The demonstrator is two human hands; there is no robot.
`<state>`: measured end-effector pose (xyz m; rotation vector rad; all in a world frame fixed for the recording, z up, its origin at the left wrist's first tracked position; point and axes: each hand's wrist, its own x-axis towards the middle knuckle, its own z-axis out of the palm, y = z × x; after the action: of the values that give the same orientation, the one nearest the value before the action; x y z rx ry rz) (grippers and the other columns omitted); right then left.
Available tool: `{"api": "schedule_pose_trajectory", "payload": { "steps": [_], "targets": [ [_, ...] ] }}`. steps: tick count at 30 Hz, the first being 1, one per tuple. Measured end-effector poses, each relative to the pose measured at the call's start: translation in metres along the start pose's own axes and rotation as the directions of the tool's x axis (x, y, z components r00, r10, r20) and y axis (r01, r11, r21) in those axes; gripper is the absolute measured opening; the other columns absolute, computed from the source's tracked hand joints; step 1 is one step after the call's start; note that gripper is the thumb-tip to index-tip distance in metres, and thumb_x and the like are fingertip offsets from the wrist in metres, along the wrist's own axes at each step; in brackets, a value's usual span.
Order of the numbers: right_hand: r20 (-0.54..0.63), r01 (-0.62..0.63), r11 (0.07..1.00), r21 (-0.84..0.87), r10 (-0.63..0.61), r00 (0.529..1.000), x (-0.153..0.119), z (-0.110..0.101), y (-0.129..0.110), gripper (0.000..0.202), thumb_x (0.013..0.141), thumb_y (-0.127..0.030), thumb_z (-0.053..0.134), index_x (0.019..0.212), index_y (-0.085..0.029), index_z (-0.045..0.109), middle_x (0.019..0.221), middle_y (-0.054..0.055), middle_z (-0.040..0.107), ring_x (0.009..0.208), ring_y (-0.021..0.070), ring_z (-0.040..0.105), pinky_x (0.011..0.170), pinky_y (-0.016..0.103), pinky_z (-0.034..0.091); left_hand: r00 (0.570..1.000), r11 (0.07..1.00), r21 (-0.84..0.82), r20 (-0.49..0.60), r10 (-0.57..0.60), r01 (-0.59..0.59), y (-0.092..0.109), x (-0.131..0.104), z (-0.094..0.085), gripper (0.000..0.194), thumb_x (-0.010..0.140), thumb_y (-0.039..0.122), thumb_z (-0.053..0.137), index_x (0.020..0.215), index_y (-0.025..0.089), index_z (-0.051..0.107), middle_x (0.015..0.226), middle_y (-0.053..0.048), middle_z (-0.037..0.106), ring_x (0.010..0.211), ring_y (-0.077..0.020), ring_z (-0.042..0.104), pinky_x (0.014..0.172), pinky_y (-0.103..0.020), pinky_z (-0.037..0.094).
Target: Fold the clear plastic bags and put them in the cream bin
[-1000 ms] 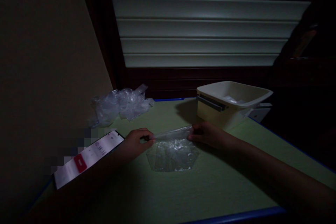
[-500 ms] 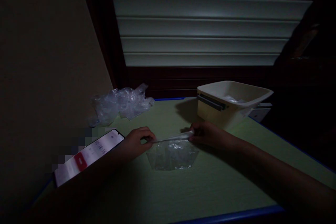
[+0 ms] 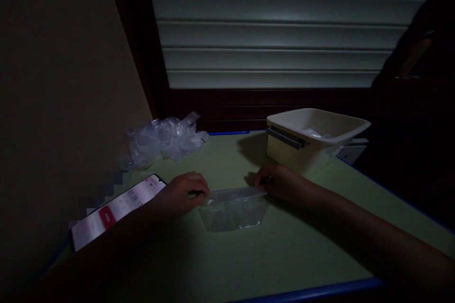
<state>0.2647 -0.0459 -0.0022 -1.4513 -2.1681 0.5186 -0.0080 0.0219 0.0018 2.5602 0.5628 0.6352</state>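
A clear plastic bag (image 3: 232, 215) lies on the green table, its far part folded over into a flat strip. My left hand (image 3: 186, 192) pinches the left end of that strip between thumb and fingers. At the strip's right end, the fingers of my right hand (image 3: 280, 183) are closed on the plastic. The near part of the bag rests flat on the tabletop, with light glinting along its lower edge.
A pile of crumpled clear bags (image 3: 167, 137) sits at the back left. A cream bin (image 3: 287, 151) with a grey handle holds some plastic at the back right. A lit phone (image 3: 121, 210) lies by my left forearm on the green table (image 3: 284, 260) with blue edging.
The folded strip has come down nearer to the bag and looks wider and flatter. Both hands still hold its ends and have shifted only slightly.
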Motion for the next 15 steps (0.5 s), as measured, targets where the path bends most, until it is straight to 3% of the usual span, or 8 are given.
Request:
{"api": "schedule_pose_trajectory", "payload": {
  "steps": [6,10,13,15],
  "targets": [
    [0.011,0.056,0.992,-0.113,-0.055,0.998,-0.005,-0.005,-0.012,0.024,0.077,-0.006,0.046,0.083,-0.014,0.068,0.082,0.009,0.065,0.073,0.0192,0.06,0.068,0.03,0.045,0.992,0.962,0.242,0.053,0.114,-0.123,0.004,-0.001,-0.002,0.019,0.078,0.009,0.048,0.079,0.015,0.066,0.079,-0.004,0.062,0.077,-0.0155,0.055,0.07,-0.026,0.042],
    [-0.076,0.053,0.981,-0.184,-0.068,0.995,-0.009,-0.004,-0.031,0.032,0.082,-0.008,0.039,0.104,-0.011,0.062,0.101,0.014,0.061,0.088,0.0226,0.059,0.079,0.035,0.045,0.989,0.928,0.343,0.089,0.119,-0.143,0.007,-0.001,-0.003,0.019,0.079,0.008,0.048,0.079,0.014,0.065,0.08,-0.005,0.062,0.077,-0.016,0.055,0.072,-0.027,0.042],
    [-0.066,0.122,0.958,-0.258,-0.143,0.987,-0.015,0.0,-0.049,0.038,0.089,-0.023,0.037,0.122,-0.009,0.05,0.122,0.018,0.053,0.108,0.0264,0.052,0.091,0.04,0.041,0.989,0.918,0.37,0.09,0.114,-0.14,0.009,-0.002,-0.002,0.019,0.081,0.01,0.047,0.081,0.016,0.065,0.082,-0.004,0.062,0.079,-0.0159,0.055,0.072,-0.027,0.041],
    [0.062,0.194,0.943,-0.269,-0.184,0.981,-0.02,0.005,-0.058,0.052,0.09,-0.038,0.037,0.132,-0.007,0.039,0.135,0.019,0.04,0.122,0.0286,0.039,0.099,0.043,0.034,0.99,0.913,0.385,0.095,0.109,-0.137,0.009,-0.002,-0.003,0.019,0.082,0.01,0.046,0.081,0.016,0.065,0.083,-0.004,0.063,0.079,-0.0161,0.055,0.073,-0.028,0.041]
  ]
}}
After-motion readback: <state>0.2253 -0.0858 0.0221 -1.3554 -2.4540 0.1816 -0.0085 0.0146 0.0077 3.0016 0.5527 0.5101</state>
